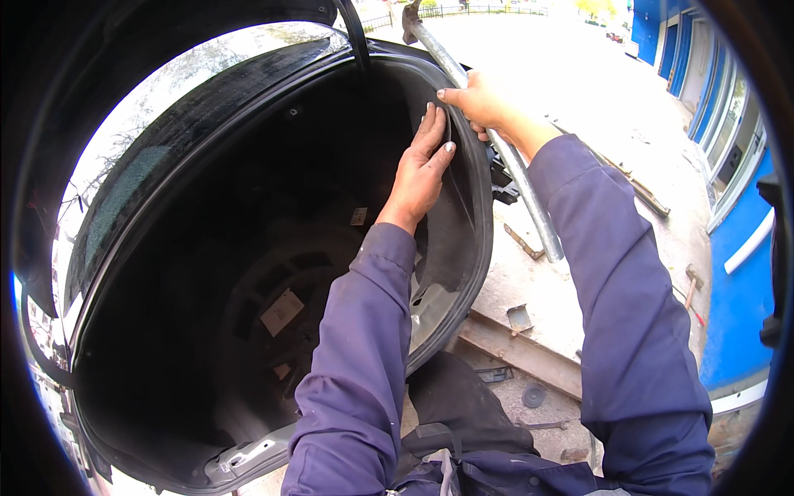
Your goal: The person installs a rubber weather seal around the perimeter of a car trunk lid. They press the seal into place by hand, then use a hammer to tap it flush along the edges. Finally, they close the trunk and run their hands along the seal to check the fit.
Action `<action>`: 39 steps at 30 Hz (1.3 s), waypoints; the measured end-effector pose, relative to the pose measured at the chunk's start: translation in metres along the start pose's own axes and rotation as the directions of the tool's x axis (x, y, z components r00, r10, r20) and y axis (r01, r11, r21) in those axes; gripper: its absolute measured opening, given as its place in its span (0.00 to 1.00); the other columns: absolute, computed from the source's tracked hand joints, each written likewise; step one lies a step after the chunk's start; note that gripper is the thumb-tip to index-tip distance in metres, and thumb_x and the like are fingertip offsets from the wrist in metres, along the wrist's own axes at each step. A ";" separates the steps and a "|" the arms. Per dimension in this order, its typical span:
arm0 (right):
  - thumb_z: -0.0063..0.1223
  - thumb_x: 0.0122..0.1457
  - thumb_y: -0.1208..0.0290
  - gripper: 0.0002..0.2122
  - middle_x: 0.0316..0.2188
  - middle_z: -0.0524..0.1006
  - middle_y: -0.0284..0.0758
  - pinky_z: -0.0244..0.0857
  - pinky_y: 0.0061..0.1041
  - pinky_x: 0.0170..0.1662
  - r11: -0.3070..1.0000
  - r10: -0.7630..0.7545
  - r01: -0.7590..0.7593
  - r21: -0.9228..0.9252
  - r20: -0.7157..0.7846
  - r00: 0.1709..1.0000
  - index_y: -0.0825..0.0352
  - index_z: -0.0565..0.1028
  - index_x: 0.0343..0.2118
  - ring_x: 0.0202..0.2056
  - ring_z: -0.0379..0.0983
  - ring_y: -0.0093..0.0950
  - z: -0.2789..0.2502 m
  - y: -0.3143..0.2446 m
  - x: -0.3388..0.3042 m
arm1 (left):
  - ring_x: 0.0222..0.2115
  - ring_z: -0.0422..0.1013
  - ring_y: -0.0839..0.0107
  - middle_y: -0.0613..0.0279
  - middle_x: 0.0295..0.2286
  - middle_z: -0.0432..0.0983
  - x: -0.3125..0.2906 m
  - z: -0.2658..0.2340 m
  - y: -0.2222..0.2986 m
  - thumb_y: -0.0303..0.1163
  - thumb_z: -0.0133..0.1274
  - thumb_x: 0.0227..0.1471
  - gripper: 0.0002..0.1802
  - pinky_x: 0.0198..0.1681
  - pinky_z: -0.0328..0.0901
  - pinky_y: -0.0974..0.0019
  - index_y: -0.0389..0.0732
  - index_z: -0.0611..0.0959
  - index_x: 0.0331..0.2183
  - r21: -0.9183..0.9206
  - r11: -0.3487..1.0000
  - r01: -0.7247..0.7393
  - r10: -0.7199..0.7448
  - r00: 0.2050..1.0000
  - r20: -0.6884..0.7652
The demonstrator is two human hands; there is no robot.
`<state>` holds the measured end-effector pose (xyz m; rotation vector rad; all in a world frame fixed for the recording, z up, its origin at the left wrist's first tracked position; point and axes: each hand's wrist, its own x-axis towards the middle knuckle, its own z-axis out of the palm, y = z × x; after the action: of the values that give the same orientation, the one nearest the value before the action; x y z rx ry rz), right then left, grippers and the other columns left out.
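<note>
My right hand (490, 106) is closed around the metal pipe handle of a hammer (529, 198), just beyond the right side of an open car trunk. The hammer's rusty head (411, 21) points up and away; the handle runs back down past my right sleeve. My left hand (417, 175) reaches over the trunk's dark interior (207, 273). Its fingers are stretched out and rest against the dark inner side lining, close to the black rubber seal (484, 211) along the rim. Whatever lies behind those fingers is hidden.
Inside the trunk lies a pale card (282, 312). The rear window (124, 198) rises at left. On the ground at right are a steel beam (529, 355), a round black disc (533, 395) and another hammer (693, 285). A blue wall (736, 322) stands far right.
</note>
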<state>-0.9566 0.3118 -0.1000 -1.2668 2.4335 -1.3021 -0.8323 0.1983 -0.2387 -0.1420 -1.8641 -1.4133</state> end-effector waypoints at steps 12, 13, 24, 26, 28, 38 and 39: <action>0.67 0.72 0.54 0.26 0.15 0.73 0.34 0.64 0.30 0.18 0.998 -0.037 0.036 -0.041 -0.017 0.999 0.83 0.81 0.48 0.13 0.68 0.25 0.003 0.002 0.000 | 0.76 0.51 0.38 0.35 0.78 0.51 -0.034 0.066 -0.030 0.52 0.41 0.84 0.32 0.80 0.50 0.40 0.57 0.69 0.80 0.540 0.835 0.105 0.100 0.937 -0.336; 0.67 0.72 0.54 0.27 0.15 0.73 0.34 0.65 0.30 0.18 0.998 -0.035 0.034 -0.045 -0.018 0.999 0.83 0.80 0.48 0.13 0.68 0.25 0.002 0.002 -0.001 | 0.76 0.51 0.39 0.36 0.79 0.51 -0.037 0.064 -0.030 0.51 0.41 0.84 0.32 0.80 0.49 0.41 0.56 0.68 0.80 0.542 0.835 0.100 0.086 0.948 -0.308; 0.67 0.72 0.53 0.27 0.17 0.75 0.36 0.65 0.31 0.18 0.997 -0.058 0.058 -0.055 -0.009 0.998 0.84 0.81 0.44 0.15 0.70 0.26 0.004 0.004 0.002 | 0.81 0.41 0.37 0.41 0.82 0.42 -0.050 0.065 -0.046 0.48 0.39 0.85 0.35 0.83 0.43 0.41 0.49 0.58 0.83 0.546 0.838 0.013 0.120 0.971 -0.206; 0.66 0.73 0.54 0.27 0.17 0.75 0.36 0.66 0.32 0.19 0.996 -0.065 0.064 -0.063 -0.026 0.998 0.84 0.82 0.43 0.14 0.70 0.26 0.004 0.005 0.001 | 0.81 0.40 0.34 0.42 0.83 0.40 -0.050 0.068 -0.049 0.45 0.41 0.84 0.34 0.83 0.43 0.40 0.52 0.60 0.82 0.540 0.840 0.048 0.097 0.967 -0.237; 0.66 0.73 0.54 0.26 0.16 0.75 0.36 0.66 0.32 0.19 0.995 -0.080 0.077 -0.067 -0.040 0.996 0.83 0.83 0.41 0.13 0.70 0.27 0.005 0.006 0.000 | 0.82 0.39 0.34 0.42 0.83 0.40 -0.052 0.066 -0.051 0.46 0.40 0.84 0.34 0.83 0.43 0.40 0.51 0.59 0.83 0.540 0.842 -0.005 0.141 0.968 -0.210; 0.65 0.72 0.52 0.28 0.13 0.75 0.38 0.69 0.33 0.21 0.987 -0.130 0.122 -0.107 -0.071 0.989 0.79 0.84 0.30 0.12 0.71 0.28 0.005 0.009 -0.004 | 0.82 0.38 0.36 0.46 0.84 0.35 -0.077 0.045 -0.055 0.45 0.48 0.82 0.37 0.83 0.44 0.42 0.54 0.60 0.83 0.566 0.824 -0.035 0.076 0.996 -0.049; 0.66 0.72 0.52 0.28 0.13 0.76 0.38 0.69 0.33 0.21 0.988 -0.128 0.121 -0.101 -0.068 0.989 0.79 0.84 0.29 0.12 0.71 0.28 0.004 0.010 -0.004 | 0.82 0.38 0.36 0.45 0.84 0.35 -0.076 0.046 -0.055 0.44 0.49 0.81 0.37 0.83 0.45 0.42 0.55 0.60 0.82 0.578 0.816 -0.024 0.068 0.996 -0.054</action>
<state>-0.9584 0.3143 -0.1109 -1.4413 2.5332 -1.2978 -0.8315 0.2432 -0.3330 0.1665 -2.1254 -0.7493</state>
